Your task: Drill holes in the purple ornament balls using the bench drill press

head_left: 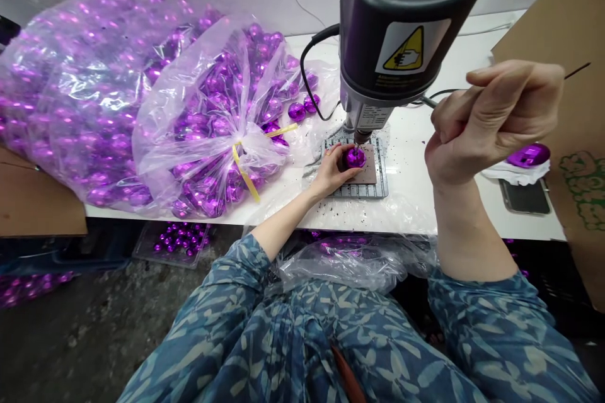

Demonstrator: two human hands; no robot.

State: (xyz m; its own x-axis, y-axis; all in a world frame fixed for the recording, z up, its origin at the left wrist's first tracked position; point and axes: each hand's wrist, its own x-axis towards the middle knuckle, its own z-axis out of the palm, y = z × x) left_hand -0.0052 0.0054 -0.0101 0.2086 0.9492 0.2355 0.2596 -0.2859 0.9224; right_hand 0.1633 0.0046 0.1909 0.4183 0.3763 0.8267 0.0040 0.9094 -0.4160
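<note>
My left hand (334,171) grips a shiny purple ball (355,158) between thumb and fingers, on a brown board (371,173) that lies on the drill press base (382,186). Directly over the ball is the drill chuck (362,137), its bit reaching down to the ball's top; whether it has gone in I cannot tell. The dark drill press (411,19) stands in front of me with a yellow warning label. Raised at the right, my right hand (491,116) is closed around the press's feed lever (429,101), whose grip is hidden in the fist.
Large clear bags of purple balls (94,94) fill the left; one bag is tied with a yellow tie (246,173). Two loose balls (297,111) lie near the press. At right are a phone (525,196), a bigger purple ball (528,154) and a cardboard sheet (562,44). Below sits a tray (177,257).
</note>
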